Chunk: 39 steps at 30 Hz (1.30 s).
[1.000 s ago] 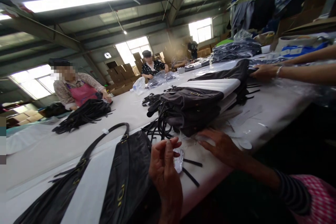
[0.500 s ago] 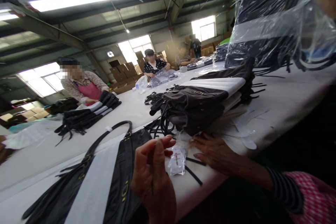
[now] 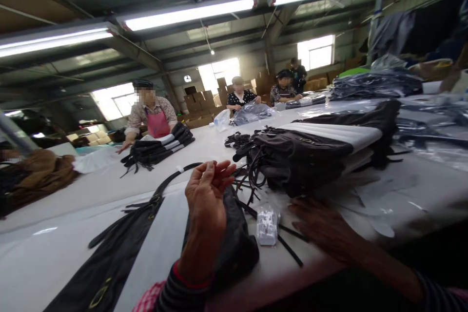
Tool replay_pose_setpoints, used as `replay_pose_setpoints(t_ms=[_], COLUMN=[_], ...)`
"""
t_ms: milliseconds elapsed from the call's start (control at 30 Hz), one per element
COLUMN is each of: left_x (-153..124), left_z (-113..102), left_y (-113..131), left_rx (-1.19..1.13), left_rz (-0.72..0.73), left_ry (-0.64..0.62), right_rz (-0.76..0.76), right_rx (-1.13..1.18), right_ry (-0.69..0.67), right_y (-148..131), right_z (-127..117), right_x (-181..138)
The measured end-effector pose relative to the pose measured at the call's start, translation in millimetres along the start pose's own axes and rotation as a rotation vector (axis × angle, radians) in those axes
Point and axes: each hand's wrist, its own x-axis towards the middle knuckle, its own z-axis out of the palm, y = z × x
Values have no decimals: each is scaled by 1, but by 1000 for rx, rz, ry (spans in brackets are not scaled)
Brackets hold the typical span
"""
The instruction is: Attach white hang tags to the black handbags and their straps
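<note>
Long white worktable point(image 3: 54, 253) bearing all | flat black leather handbag point(image 3: 120, 253) lying under my left forearm | my left hand point(image 3: 206, 197) lifting, fingers loosely curled, empty | my right hand point(image 3: 325, 226) resting flat, fingers spread | small clear plastic packet point(image 3: 267, 224) now lying between both hands, released.
</note>
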Motion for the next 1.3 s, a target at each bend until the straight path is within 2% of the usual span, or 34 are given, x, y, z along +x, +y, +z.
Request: replay_pose_setpoints(t_ms=[100,200,333,433,533,667,733,800,900,967,1033,1100,1167,1233,1300], left_x=[19,33,40,41,44,57,66,74,89,102,121,142,162,175,182], left_z=[-5,-12,-25,-35,-42,-58,-73,-92,-129,-162,-200,-240,-276,-303,-317], left_y=[16,29,39,45,57,82,96,109,125,133,136,131,117,98,78], left_rx=[-45,-47,-10,44,104,153,174,211,359,524,800,1117,1334,1423,1479], left_rz=[-17,-77,-100,-115,-128,-93,-42,5,25,27,23,2,-33,-62,-72], left_ry=[23,44,12,-72,-180,-309,-322,-320,-364,-380,-356,-318,-307,-311,-330], right_rz=[-93,-70,53,20,116,178,168,128,2,-65,-106,-152,-181,-177,-162], right_rx=[16,35,109,257,457,978,1090,1068,872,608,267,-19,-146,-125,-35], right_ry=[-4,8,187,279,279,122,71,53,-8,2,81,116,45,-84,-191], right_y=[18,24,-5,-47,-92,-141,-158,-169,-178,-184,-192,-204,-218,-230,-240], right_z=[9,7,-27,-63,-88,-89,-80,-68,-53,-46,-41,-31,-13,14,45], right_x=[-12,-14,15,67,143,239,270,291,314,330,345,357,365,370,372])
